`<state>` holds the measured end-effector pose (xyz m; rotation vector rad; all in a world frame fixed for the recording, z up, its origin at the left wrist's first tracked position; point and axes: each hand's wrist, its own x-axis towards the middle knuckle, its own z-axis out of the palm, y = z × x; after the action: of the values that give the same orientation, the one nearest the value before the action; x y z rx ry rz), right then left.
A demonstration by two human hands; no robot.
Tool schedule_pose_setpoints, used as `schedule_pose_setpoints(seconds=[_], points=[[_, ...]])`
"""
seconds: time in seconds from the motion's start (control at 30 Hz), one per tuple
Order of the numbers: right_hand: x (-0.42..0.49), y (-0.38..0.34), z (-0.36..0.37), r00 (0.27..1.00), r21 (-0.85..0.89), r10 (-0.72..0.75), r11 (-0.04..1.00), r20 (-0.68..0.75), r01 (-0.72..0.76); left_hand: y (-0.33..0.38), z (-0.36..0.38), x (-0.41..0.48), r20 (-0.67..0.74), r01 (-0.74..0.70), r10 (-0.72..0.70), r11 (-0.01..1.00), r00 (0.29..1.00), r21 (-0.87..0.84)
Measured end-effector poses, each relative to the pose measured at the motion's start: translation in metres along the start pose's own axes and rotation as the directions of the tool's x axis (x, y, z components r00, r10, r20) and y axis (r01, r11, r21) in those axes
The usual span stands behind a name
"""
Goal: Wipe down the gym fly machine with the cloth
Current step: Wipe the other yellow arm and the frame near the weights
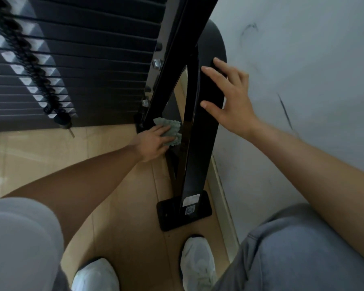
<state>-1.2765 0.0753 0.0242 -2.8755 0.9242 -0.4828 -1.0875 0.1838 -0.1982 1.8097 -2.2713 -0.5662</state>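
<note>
The fly machine's black frame [200, 143] slopes down to a foot plate [168, 217] on the floor. Low on an inner strut near the bottom of the weight stack, my left hand [153, 141] presses a pale green cloth [172, 129] against the metal with straight fingers. Higher up, my right hand [229, 97] rests on the outer strut, fingers spread and straight. Part of the cloth is hidden under my left hand.
The black weight stack [72, 70] with its selector pin [61, 120] fills the upper left. A grey scuffed wall [303, 80] and its skirting run close on the right. Tan floor [51, 154] lies below, with my two white shoes [198, 267] near the foot plate.
</note>
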Motion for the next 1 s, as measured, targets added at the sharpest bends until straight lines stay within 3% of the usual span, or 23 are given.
schedule_pose_setpoints(seconds=[0.13, 0.43, 0.57, 0.7, 0.77, 1.0], points=[[0.000, -0.001, -0.001, 1.000, 0.008, 0.016, 1.000, 0.010, -0.016, 0.004, 0.000, 0.006, -0.032, 0.064, -0.068, 0.989, 0.997, -0.130], [-0.002, -0.013, -0.004, 0.996, 0.124, 0.088, 0.989, -0.033, -0.083, 0.025, 0.012, -0.017, -0.051, 0.039, -0.049, 0.984, 0.997, -0.176], [-0.003, -0.027, 0.000, 0.929, 0.319, 0.366, 0.888, -0.057, -0.330, 0.024, 0.009, -0.010, -0.086, 0.106, -0.137, 0.951, 0.987, -0.291], [-0.001, -0.030, 0.001, 0.820, 0.491, 0.568, 0.695, 0.073, -0.525, 0.020, 0.014, -0.001, -0.108, 0.194, -0.255, 0.898, 0.961, -0.395], [-0.002, -0.028, 0.001, 0.825, 0.526, 0.558, 0.677, 0.090, -0.515, 0.019, 0.016, 0.005, -0.120, 0.236, -0.324, 0.855, 0.938, -0.463], [-0.005, -0.028, 0.001, 0.884, 0.495, 0.467, 0.762, 0.027, -0.417, 0.022, 0.014, 0.016, -0.130, 0.304, -0.501, 0.689, 0.856, -0.658]])
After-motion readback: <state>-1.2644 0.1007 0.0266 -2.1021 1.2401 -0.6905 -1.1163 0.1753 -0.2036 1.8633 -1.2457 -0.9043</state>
